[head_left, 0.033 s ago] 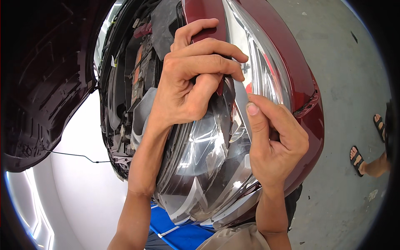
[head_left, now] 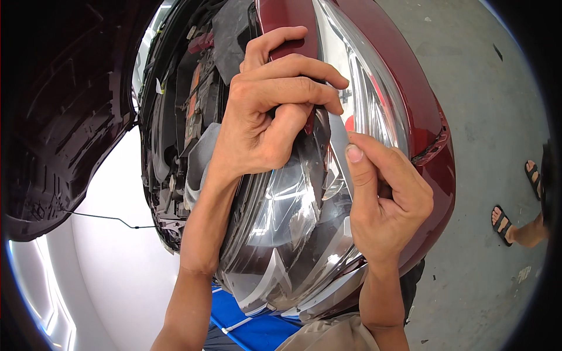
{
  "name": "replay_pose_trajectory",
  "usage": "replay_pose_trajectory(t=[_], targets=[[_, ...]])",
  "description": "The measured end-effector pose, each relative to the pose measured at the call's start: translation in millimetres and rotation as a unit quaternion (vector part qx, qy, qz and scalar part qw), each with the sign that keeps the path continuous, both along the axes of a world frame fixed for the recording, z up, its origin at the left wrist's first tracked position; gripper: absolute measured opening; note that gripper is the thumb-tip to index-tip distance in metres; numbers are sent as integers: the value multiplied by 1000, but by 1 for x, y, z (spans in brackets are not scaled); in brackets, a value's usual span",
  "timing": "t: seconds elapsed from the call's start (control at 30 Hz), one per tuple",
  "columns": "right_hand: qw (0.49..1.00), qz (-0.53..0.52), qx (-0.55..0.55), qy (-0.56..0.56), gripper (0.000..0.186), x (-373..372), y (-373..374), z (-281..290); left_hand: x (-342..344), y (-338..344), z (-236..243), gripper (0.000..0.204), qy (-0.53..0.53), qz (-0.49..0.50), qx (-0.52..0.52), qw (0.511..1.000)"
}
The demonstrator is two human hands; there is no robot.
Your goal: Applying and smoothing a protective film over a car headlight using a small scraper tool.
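Observation:
A thin, flat grey strip [head_left: 338, 136] spans the gap between my two hands, over a car headlight [head_left: 287, 216]. My left hand [head_left: 257, 117] is closed at the strip's upper end, thumb and forefinger together, the other fingers curved and spread apart. At its lower end my right hand [head_left: 392, 205] pinches the strip between thumb and forefinger, remaining fingers curled in. Clear plastic covers the headlight, with a ragged line running down its middle. Part of the strip lies hidden behind my fingers.
Dark red body panels [head_left: 410, 76] border the headlight. The engine bay [head_left: 187, 111] lies open at left, beneath the raised hood [head_left: 64, 105]. Something blue [head_left: 257, 330] shows below. A person's sandalled foot [head_left: 501, 225] stands on the grey floor [head_left: 468, 105] at right.

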State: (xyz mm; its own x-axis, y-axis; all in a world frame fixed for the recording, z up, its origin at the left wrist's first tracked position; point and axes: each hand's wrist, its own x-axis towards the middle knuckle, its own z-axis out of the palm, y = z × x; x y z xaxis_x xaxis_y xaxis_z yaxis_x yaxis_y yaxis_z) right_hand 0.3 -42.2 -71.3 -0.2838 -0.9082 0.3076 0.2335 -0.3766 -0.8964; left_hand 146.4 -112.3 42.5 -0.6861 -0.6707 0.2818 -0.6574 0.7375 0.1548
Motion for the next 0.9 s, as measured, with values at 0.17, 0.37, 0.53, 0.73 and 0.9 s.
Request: replay_pose_trajectory(t=[0.17,0.37,0.53,0.73,0.9], targets=[[1000,-4,-4,1,15,1,3,1,-1,0,1,25,9,-6,11,1000],[1000,2,-5,5,16,1,3,0,1,0,-2,25,16,-4,11,1000],[1000,8,1,2,15,1,4,3,1,0,1,24,14,-8,13,1000],[1000,12,-4,-15,13,1,4,0,1,2,0,24,15,5,21,1000],[999,7,-14,-35,12,4,4,-1,2,1,-2,25,17,2,12,1000]])
